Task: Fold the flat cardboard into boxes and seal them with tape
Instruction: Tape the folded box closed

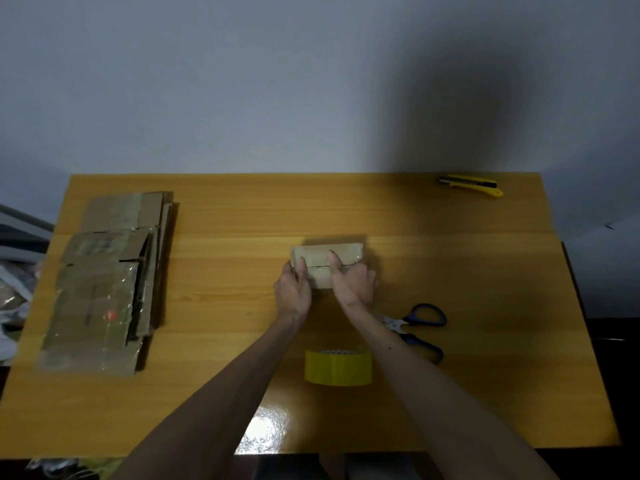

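Note:
A small folded cardboard box [320, 256] sits at the middle of the wooden table [242, 220], its top flaps closed with a seam running across. My left hand [293, 289] grips its left end, thumb on top near the seam. My right hand [353, 284] grips the right part, thumb pressing on the top by the seam. A roll of yellow tape [338, 368] stands on the table between my forearms, nearer to me. A stack of flat cardboard pieces [110, 282] with old clear tape lies at the table's left side.
Blue-handled scissors [419, 329] lie right of my right forearm. A yellow utility knife [471, 185] rests at the far right corner. A grey wall rises behind the table. Clutter shows past the left edge.

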